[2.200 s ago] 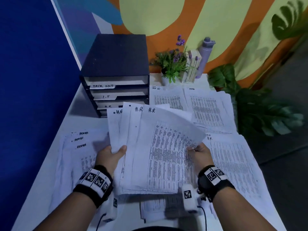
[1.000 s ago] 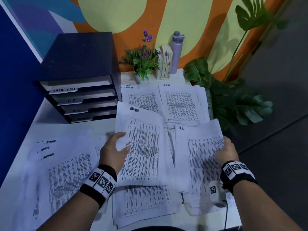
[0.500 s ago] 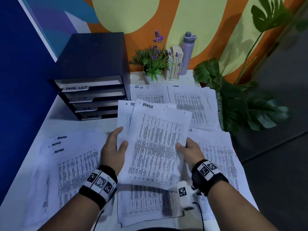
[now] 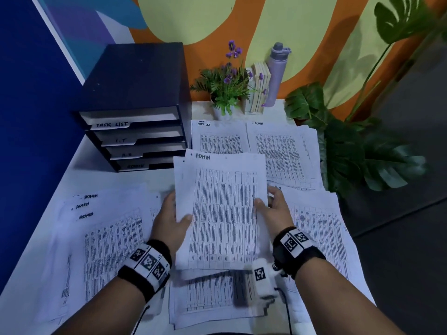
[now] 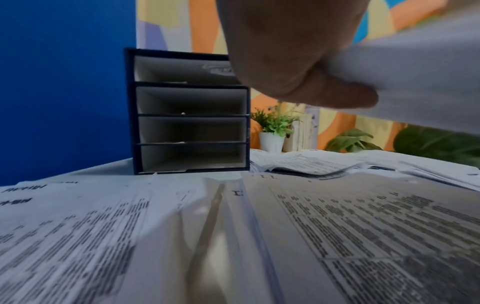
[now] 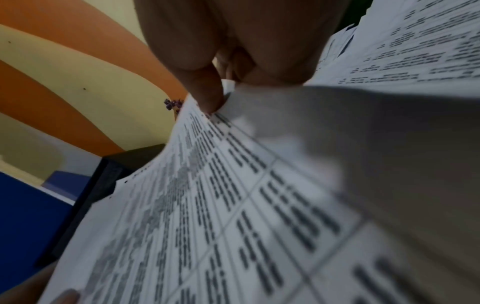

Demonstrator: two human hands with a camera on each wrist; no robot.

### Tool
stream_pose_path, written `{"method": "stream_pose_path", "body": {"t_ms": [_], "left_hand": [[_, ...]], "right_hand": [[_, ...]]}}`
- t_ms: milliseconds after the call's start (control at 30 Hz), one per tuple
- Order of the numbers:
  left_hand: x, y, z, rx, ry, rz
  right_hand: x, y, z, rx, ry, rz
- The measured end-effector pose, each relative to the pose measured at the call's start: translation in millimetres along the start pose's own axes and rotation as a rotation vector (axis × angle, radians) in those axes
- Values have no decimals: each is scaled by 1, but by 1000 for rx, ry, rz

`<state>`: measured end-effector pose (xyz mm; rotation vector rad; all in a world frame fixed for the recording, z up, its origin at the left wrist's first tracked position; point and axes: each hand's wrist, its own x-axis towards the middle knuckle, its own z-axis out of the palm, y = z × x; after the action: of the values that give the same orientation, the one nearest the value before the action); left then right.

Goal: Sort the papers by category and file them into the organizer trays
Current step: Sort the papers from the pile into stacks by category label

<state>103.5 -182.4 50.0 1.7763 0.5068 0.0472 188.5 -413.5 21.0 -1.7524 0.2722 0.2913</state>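
At the centre of the frame, a small stack of ADMIN sheets (image 4: pixel 221 211) is lifted off the white tabletop (image 4: pixel 79 175), the left hand (image 4: pixel 169 221) gripping its left edge, thumb on top, and the right hand (image 4: pixel 275 209) gripping its right edge. At upper left stands a dark organizer (image 4: pixel 135 93) with four trays labelled TASK LIST, I.T, H.R and ADMIN. Fanned ADMIN papers (image 4: pixel 104 238) lie at lower left; more piles (image 4: pixel 278 151) lie at the right.

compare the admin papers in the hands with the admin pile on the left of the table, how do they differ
The held papers are lifted off the table, gripped by the left hand and right hand; the left pile lies flat, untouched. The held papers are nearly squared up, with one ADMIN heading showing; the left pile is fanned, with three showing. Both are printed tables with handwritten ADMIN headings.
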Motion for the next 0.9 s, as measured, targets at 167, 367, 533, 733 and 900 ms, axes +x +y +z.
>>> {"method": "stream_pose_path", "body": {"t_ms": [167, 367, 533, 733, 900], "left_hand": [[20, 4, 10, 26, 144, -41], [25, -14, 28, 180, -119, -103], [19, -49, 38, 677, -290, -124], [13, -63, 44, 940, -382, -119], [13, -63, 30, 837, -303, -67]], "right_hand": [[0, 3, -8, -89, -279, 76], [27, 4, -37, -187, 249, -1], [73, -16, -77, -203, 434, -12], [120, -32, -105, -347, 458, -14], [134, -46, -103, -697, 474, -3]]}}
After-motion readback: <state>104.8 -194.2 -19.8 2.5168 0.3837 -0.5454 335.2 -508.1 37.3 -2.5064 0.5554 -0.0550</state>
